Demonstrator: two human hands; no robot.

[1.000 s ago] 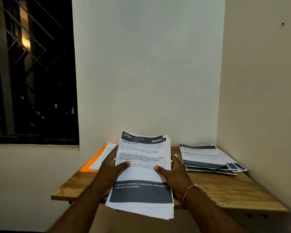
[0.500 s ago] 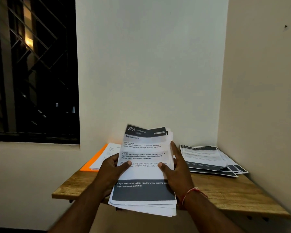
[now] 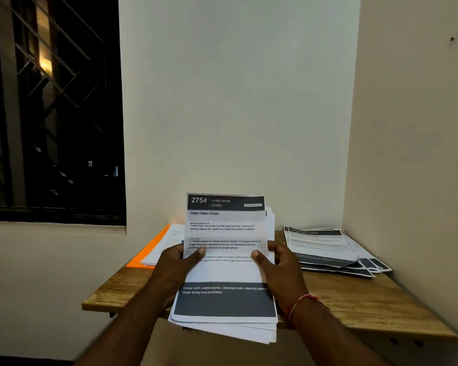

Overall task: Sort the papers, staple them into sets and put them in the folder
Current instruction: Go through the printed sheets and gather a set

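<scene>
Paper stack [image 3: 224, 273]: your thumbs pinch the top sheet, left hand [image 3: 173, 272] and right hand [image 3: 284, 270] gripping both side edges. You've tipped it upright since a second ago, over the shelf [image 3: 354, 307] front edge. Header now readable, so still sorting; sorted pile [image 3: 325, 247] shelf back-right, orange folder [image 3: 150, 250] back-left.

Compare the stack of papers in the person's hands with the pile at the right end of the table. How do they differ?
The held stack is gripped by the left hand and right hand and tilted up; the right pile lies flat on the table. The held stack's top sheet reads 2754 Living Room; the right pile's heading differs. The right pile fans out wider than the held stack. Both are white sheets with dark bands.
</scene>
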